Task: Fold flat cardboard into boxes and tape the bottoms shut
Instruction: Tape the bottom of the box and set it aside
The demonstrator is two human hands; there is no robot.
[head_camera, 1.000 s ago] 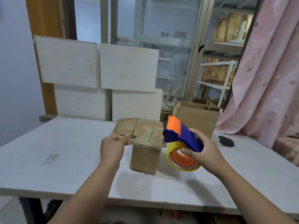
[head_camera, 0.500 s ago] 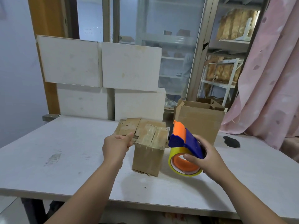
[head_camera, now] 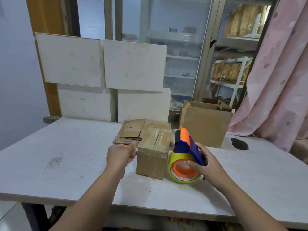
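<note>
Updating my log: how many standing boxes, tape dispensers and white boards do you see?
Standing boxes: 2, small taped box and large open box; another may hide behind
Tape dispenser: 1
White boards: 4
Total: 7

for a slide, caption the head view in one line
Right hand holds a tape dispenser beside a small taped box, left hand at its edge.

We work with both arms bare along all their visible length: left forearm (head_camera: 93, 197) and left hand (head_camera: 120, 155), right forearm (head_camera: 241, 202) and right hand (head_camera: 206, 165), uncovered throughout, thumbs plainly visible.
</note>
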